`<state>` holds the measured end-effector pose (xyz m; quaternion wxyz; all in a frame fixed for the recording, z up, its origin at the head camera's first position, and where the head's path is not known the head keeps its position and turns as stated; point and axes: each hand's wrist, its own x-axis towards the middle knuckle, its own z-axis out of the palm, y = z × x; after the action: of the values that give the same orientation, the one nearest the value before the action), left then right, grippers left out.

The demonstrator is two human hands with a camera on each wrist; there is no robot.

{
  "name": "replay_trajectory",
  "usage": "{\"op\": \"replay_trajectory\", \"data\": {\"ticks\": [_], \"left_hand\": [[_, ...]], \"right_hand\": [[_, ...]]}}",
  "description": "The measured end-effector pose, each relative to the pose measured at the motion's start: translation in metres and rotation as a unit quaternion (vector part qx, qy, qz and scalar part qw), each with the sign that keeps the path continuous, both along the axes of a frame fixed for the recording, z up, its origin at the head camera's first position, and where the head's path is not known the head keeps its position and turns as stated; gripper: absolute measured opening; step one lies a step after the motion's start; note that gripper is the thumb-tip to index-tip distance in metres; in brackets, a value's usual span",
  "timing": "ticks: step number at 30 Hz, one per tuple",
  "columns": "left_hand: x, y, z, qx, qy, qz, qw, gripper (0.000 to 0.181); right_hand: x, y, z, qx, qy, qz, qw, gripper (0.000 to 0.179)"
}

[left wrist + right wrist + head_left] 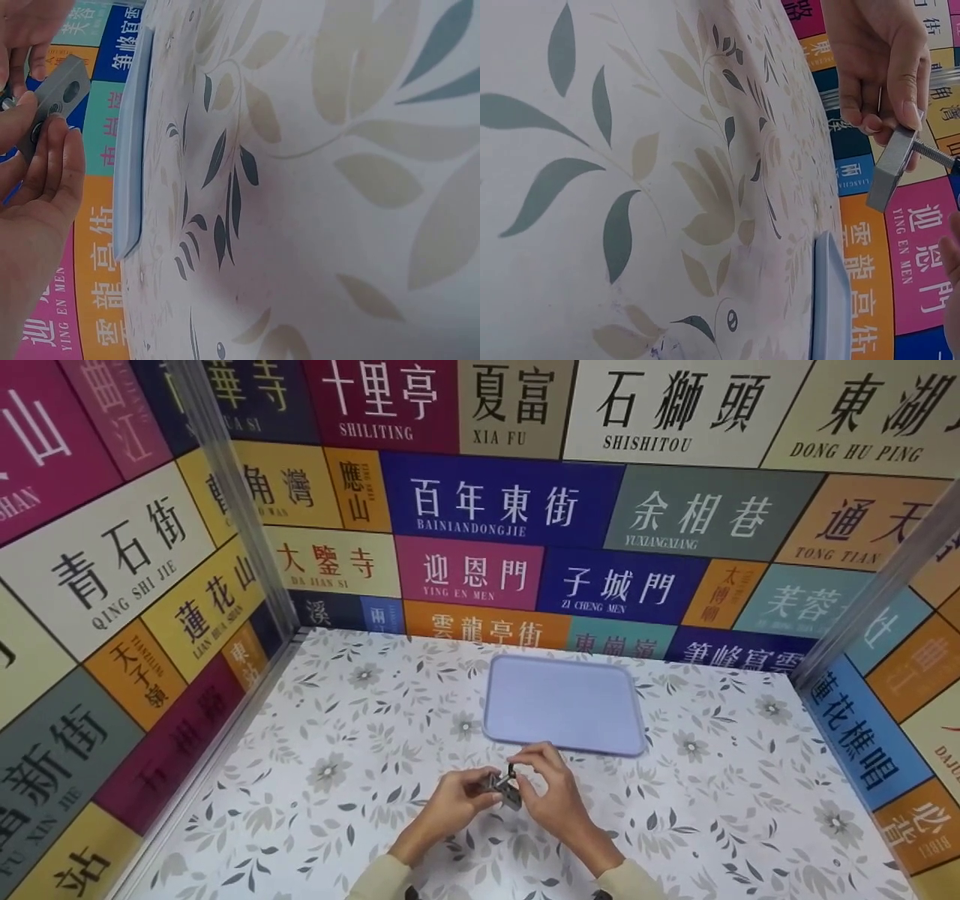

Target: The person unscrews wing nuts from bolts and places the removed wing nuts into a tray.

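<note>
A small grey metal block (pixel 891 171) with round holes in it is held by my left hand (pixel 455 802), thumb on one face and fingers on the other. A threaded bolt (pixel 934 155) with a black end sticks out of the block. Over that black end my right hand (pixel 553 795) pinches with thumb and forefinger. The left wrist view shows the holed face of the block (pixel 64 90) between the fingers of my left hand (pixel 45 187), with my right hand (pixel 34 34) close above. Fingers partly hide the block in the head view.
A pale blue tray (pixel 564 705) lies on the table beyond my hands. The table (pixel 300 825) has a leaf and flower pattern. Panels with coloured place-name signs (pixel 502 502) enclose its back and both sides.
</note>
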<state>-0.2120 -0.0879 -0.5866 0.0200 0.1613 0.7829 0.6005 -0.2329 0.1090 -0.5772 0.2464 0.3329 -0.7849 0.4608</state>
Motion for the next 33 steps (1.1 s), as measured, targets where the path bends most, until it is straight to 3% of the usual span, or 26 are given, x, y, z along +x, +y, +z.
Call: {"op": "replay_trajectory", "data": {"ticks": [6, 16, 24, 33], "left_hand": [[0.001, -0.002, 0.002, -0.001, -0.023, 0.005, 0.9997, 0.037], [0.001, -0.001, 0.002, -0.005, -0.006, 0.013, 0.9999, 0.029], [0.0, -0.002, 0.001, -0.013, 0.004, 0.016, 0.9998, 0.029], [-0.001, -0.003, 0.002, -0.007, -0.006, 0.008, 0.9999, 0.033]], "right_hand": [[-0.003, -0.002, -0.001, -0.007, 0.03, 0.008, 0.9995, 0.04], [0.001, -0.011, 0.011, -0.039, 0.067, -0.011, 0.9969, 0.033], [-0.003, -0.004, 0.003, -0.045, 0.034, -0.016, 0.9983, 0.032], [0.002, -0.001, 0.0, 0.012, -0.017, -0.013, 0.9997, 0.033]]}}
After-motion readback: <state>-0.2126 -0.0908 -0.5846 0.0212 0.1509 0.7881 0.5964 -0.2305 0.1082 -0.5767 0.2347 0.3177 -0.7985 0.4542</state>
